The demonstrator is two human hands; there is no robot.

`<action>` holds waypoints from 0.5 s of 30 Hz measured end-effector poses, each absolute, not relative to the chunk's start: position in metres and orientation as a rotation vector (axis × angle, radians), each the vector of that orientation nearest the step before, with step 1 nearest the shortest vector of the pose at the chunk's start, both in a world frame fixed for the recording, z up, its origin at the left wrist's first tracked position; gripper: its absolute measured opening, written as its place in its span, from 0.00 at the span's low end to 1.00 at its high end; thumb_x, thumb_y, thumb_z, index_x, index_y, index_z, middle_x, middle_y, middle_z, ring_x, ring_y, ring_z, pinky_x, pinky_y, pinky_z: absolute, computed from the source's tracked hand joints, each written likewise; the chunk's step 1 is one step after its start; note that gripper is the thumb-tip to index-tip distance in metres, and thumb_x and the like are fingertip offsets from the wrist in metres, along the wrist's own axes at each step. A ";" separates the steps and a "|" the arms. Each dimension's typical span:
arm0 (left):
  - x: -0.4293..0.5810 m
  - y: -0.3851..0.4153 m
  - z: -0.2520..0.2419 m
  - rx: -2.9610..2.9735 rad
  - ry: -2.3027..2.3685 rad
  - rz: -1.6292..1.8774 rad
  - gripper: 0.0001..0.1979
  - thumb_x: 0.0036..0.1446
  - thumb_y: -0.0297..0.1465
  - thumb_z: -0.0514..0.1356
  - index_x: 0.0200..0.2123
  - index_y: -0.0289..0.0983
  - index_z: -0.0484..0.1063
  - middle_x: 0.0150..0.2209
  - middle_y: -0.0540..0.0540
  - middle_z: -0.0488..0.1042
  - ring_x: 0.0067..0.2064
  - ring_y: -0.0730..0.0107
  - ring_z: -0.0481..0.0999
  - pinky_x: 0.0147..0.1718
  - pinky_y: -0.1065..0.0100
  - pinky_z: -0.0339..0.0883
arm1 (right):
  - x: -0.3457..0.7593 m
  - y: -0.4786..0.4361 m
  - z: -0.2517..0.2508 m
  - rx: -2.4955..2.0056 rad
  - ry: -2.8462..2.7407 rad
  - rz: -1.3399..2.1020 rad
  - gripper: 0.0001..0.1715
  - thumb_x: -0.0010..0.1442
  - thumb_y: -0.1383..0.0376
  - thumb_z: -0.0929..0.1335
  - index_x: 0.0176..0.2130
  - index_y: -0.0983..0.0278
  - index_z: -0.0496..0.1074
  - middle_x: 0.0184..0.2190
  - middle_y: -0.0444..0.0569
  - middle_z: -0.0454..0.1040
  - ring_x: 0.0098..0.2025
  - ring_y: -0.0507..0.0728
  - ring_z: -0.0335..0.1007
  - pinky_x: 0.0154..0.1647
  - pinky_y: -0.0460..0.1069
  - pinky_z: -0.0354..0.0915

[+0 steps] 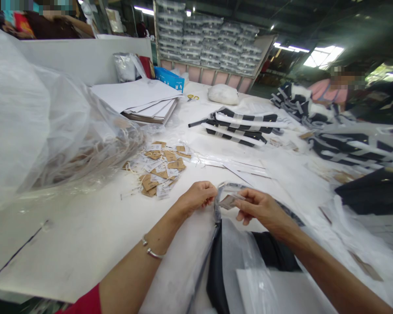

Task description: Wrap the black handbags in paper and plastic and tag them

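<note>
A black bag (217, 270), partly wrapped in clear plastic and white sheeting, lies in front of me. Its looped handle (218, 209) has a plastic wrapping and stands up between my hands. My left hand (201, 195) is closed in a pinch at the left side of the loop; what its fingertips grip is hidden. Between the thumb and fingers of my right hand (257, 206) is a small brownish hang tag (228, 201), held at the loop's opening. Beyond my left hand lies a loose pile of brown and white hang tags (167, 168), some with strings.
A big clear plastic sack (52, 117) of stringed tags fills the left. Behind are stacked white sheets (134, 98), a blue box (169, 79), yellow-handled scissors (192, 97) and wrapped black bags (239, 124). More bags (360, 146) lie right, near a person in pink (329, 91).
</note>
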State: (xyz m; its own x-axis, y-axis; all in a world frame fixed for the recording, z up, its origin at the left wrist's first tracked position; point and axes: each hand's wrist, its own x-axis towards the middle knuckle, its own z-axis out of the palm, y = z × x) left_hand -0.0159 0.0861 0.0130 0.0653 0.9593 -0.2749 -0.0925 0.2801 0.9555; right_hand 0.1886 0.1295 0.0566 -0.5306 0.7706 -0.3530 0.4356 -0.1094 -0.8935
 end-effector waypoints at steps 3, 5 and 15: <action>-0.013 0.088 0.007 0.850 1.246 0.997 0.09 0.43 0.36 0.59 0.25 0.37 0.65 0.16 0.57 0.59 0.16 0.81 0.52 0.16 0.74 0.42 | 0.169 0.124 0.046 -1.246 -1.808 1.800 0.25 0.48 0.45 0.73 0.33 0.63 0.71 0.21 0.44 0.73 0.22 0.52 0.68 0.24 0.48 0.66; -0.013 0.089 0.005 0.784 1.248 0.986 0.09 0.42 0.36 0.60 0.24 0.37 0.64 0.15 0.58 0.58 0.15 0.82 0.50 0.16 0.74 0.39 | 0.162 0.122 0.038 -1.218 -1.874 1.831 0.24 0.50 0.45 0.72 0.28 0.64 0.71 0.17 0.42 0.70 0.19 0.50 0.64 0.22 0.46 0.63; -0.017 0.083 0.016 1.184 1.275 1.040 0.05 0.43 0.31 0.63 0.23 0.34 0.74 0.34 0.47 0.72 0.33 0.72 0.70 0.28 0.73 0.62 | 0.150 0.129 0.024 -1.392 -2.002 1.814 0.18 0.47 0.53 0.74 0.24 0.64 0.68 0.14 0.39 0.65 0.16 0.48 0.60 0.18 0.44 0.59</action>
State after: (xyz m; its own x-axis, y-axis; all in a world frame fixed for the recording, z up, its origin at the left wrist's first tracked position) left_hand -0.0174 0.0830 0.0162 0.0511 0.9898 -0.1327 0.0686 0.1291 0.9893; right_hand 0.1496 0.1289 0.0243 -0.5765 0.6630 -0.4776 0.5406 -0.1287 -0.8313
